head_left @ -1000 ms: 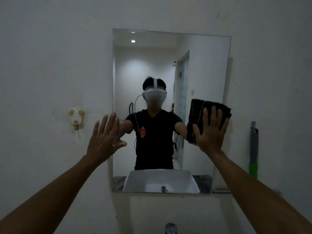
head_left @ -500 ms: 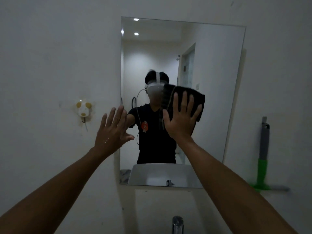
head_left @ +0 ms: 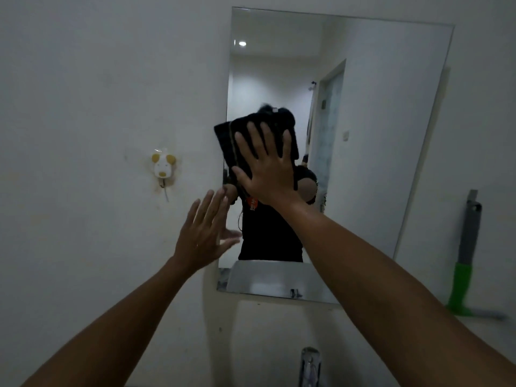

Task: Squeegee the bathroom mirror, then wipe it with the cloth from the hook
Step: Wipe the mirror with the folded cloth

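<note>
A frameless rectangular mirror (head_left: 377,135) hangs on the white wall. My right hand (head_left: 266,169) lies flat, fingers spread, and presses a folded black cloth (head_left: 227,141) against the glass at the mirror's left edge, at mid height. The cloth's left end sticks out past the mirror's edge. My left hand (head_left: 203,236) is open with fingers spread, flat against the wall at the mirror's lower left edge, holding nothing. A squeegee (head_left: 465,263) with a grey and green handle leans upright against the wall at the right, blade down.
A small dog-shaped wall hook (head_left: 163,169) sits left of the mirror, with nothing hanging on it. A chrome tap (head_left: 310,364) rises at the bottom centre, under the mirror. The squeegee's blade rests on a ledge (head_left: 491,328) at the right.
My right hand has slid the cloth leftwards across the glass, from the mirror's right side to its left edge. The left hand has stayed near the lower left edge. My head has turned left.
</note>
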